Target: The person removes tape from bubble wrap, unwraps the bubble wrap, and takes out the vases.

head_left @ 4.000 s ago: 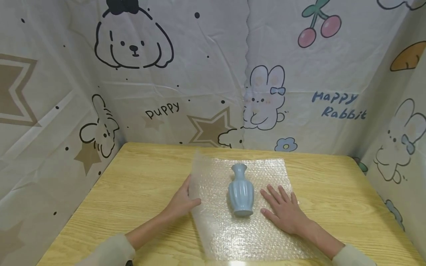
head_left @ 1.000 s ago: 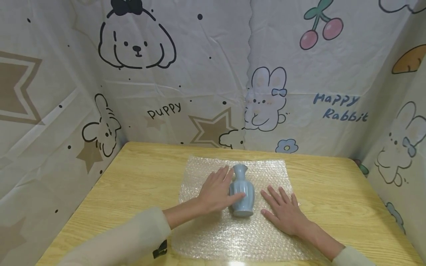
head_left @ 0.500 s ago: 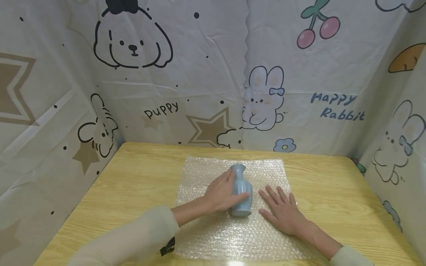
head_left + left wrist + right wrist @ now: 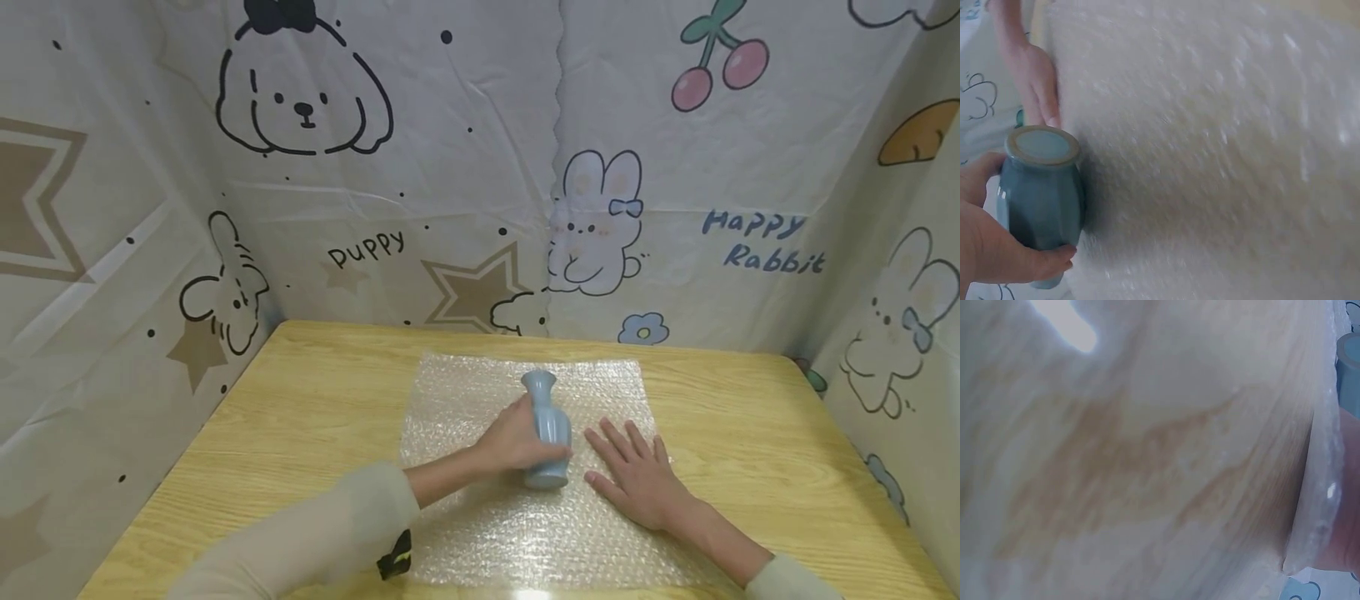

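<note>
A light blue ribbed vase lies on its side near the middle of a sheet of bubble wrap, its mouth facing away. My left hand grips the vase's body, thumb across the near side. In the left wrist view the fingers and thumb curl round the vase, whose base ring shows; part of its neck is hidden. My right hand rests on the wrap's right part with fingers spread, apart from the vase. The right wrist view catches the wrap's edge beside the hand.
The sheet lies on a yellow wood-grain table. Printed cloth with cartoon animals hangs at the back and both sides. Beneath the left forearm sits a small black object with a yellow mark, partly hidden by the sleeve.
Four seconds ago my left hand was at the wrap's raised left edge. That edge now lies flat, and the hand has moved right and closed round the vase. My right hand has stayed in place.
</note>
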Demonstrator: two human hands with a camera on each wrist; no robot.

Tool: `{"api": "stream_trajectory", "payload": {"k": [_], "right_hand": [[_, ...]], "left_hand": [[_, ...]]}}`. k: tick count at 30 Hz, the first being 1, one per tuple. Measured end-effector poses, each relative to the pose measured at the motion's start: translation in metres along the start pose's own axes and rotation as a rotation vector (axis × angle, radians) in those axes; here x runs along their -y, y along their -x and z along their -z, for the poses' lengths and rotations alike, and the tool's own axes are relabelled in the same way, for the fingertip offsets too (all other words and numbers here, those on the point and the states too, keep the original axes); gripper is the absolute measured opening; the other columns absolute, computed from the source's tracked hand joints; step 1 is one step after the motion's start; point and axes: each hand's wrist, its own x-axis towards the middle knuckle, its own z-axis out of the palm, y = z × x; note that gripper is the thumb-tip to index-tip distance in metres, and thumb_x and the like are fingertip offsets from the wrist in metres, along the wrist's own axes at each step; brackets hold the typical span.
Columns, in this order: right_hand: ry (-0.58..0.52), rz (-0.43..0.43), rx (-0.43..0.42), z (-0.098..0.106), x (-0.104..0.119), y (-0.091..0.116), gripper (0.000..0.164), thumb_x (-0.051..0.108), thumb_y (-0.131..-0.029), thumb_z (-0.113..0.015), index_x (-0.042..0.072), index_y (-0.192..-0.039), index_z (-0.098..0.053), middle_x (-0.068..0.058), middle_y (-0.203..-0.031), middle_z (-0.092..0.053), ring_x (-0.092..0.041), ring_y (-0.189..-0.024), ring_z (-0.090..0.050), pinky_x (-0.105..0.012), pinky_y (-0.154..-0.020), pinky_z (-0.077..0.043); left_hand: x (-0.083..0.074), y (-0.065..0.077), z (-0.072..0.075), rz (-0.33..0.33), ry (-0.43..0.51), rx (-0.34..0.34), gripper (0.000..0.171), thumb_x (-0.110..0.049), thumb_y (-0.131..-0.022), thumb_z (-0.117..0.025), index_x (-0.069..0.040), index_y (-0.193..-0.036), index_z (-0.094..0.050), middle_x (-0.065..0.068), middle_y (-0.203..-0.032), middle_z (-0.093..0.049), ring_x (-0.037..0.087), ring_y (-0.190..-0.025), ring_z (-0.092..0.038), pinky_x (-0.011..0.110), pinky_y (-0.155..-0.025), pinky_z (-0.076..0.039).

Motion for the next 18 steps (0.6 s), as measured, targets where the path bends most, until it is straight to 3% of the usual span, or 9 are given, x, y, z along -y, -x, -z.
{"api": "stream_trajectory", "payload": {"k": [4, 10, 18], "right_hand": [[0.000, 0.001, -0.006, 0.000, 0.000, 0.000, 0.062, 0.053, -0.093, -0.038, 0.020, -0.145, -0.029, -0.010, -0.150, -0.020, -0.044, -0.133, -0.014, -0.073, -0.094, -0.012], [0.003, -0.007, -0.002, -0.003, 0.000, 0.001, 0.062, 0.054, -0.093, -0.037, 0.021, -0.145, -0.029, -0.009, -0.151, -0.020, -0.043, -0.133, -0.014, -0.072, -0.095, -0.012], [0.004, -0.002, -0.016, -0.002, 0.001, 0.001, 0.061, 0.052, -0.093, -0.039, 0.021, -0.145, -0.030, -0.009, -0.150, -0.021, -0.043, -0.133, -0.015, -0.072, -0.095, -0.013]], "left_hand": [[-0.003, -0.003, 0.003, 0.074, 0.114, 0.031, 0.085, -0.030, -0.060, -0.083, 0.003, -0.127, -0.042, 0.007, -0.093, -0.060, 0.017, -0.075, -0.059, 0.028, -0.063, -0.052], [-0.007, -0.006, 0.009, 0.241, 0.187, 0.100, 0.076, -0.026, -0.058, -0.085, 0.000, -0.120, -0.048, 0.005, -0.091, -0.059, 0.020, -0.077, -0.058, 0.033, -0.068, -0.052], [-0.005, -0.009, 0.015, 0.308, 0.247, 0.175, 0.076, -0.019, -0.060, -0.084, -0.001, -0.124, -0.046, 0.006, -0.093, -0.057, 0.021, -0.081, -0.058, 0.036, -0.076, -0.051]]}}
